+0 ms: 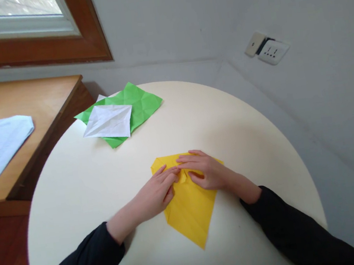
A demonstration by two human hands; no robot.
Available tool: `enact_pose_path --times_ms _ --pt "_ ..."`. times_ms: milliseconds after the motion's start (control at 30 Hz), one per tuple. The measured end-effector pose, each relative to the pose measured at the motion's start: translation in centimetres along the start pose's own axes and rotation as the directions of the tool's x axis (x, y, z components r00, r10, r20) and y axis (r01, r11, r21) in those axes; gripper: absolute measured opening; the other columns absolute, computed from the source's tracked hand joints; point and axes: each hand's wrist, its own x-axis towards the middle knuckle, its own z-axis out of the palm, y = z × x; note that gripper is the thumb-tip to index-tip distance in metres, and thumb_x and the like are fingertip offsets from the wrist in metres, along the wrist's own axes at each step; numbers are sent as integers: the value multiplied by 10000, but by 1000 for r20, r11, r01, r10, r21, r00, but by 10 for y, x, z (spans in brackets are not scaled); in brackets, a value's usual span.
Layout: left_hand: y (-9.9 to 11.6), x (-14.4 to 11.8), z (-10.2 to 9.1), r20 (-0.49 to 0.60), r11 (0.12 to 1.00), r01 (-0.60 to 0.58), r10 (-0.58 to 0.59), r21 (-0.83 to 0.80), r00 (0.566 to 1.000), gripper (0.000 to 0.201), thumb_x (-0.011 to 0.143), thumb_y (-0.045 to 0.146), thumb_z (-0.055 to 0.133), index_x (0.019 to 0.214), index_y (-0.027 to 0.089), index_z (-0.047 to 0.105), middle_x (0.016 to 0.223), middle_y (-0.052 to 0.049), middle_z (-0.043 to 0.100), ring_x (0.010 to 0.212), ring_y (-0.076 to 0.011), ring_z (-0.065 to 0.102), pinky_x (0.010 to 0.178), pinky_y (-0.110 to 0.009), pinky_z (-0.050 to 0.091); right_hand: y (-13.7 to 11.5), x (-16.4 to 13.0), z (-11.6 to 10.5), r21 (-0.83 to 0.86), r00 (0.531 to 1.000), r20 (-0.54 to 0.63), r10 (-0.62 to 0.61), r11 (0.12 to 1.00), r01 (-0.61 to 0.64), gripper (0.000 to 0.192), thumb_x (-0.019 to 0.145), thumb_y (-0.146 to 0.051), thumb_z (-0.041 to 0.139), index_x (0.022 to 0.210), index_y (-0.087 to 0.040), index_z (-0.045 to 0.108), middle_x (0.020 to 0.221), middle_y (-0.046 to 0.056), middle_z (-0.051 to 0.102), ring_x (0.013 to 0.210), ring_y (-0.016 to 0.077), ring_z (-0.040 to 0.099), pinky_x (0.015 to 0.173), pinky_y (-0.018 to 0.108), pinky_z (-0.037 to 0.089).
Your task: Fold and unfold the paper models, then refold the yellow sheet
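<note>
A sheet of yellow paper (194, 213), partly folded, lies on the round white table with one corner pointing toward me. Near its upper middle a small folded flap (183, 176) stands up a little. From the left, my left hand (158, 191) rests on the paper, its fingers stretched toward that flap and its fingertips touching the paper beside it. My right hand (206, 170) lies over the upper right part of the sheet, fingers extended flat and thumb apart. The two hands' fingertips nearly meet and cover part of the folds.
Creased green paper (143, 102) lies at the table's far left, with a creased white sheet (110, 120) on top. Left of the round table (74, 198) stands a wooden desk (45, 97) with white papers (2, 146). A wall socket (272, 51) is at the right.
</note>
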Motion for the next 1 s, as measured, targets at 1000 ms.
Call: enact_pose_path --times_ms 1000 --pt "1 4 -3 -9 998 9 -9 -62 1000 313 871 109 336 1162 175 428 1136 -82 607 1126 -167 543 1101 -442 296 6 -1 11 27 1000 17 16 999 -16 119 852 -204 537 905 -239 638 1135 51 655 1118 172 558 995 414 311"
